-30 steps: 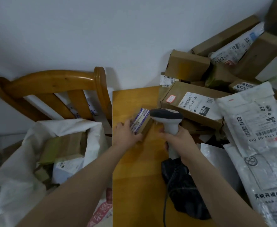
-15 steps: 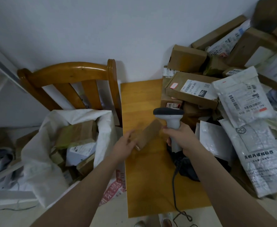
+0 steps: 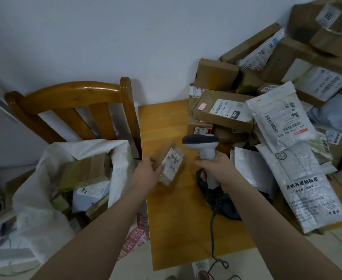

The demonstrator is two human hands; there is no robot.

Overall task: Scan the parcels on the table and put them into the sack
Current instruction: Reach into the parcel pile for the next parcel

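One scanner (image 3: 203,145), one sack (image 3: 36,209), one chair (image 3: 75,93), one desk (image 3: 176,223). One small parcel (image 3: 172,164) apart; the heap of parcels (image 3: 222,116) overlaps too much to count.

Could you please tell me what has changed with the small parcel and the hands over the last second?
The left hand has turned the small parcel beside the scanner: first striped tape showed, then a plain brown face, now its barcode label faces up. Nothing was let go. The right hand still grips the scanner over the table; the sack looks unchanged.
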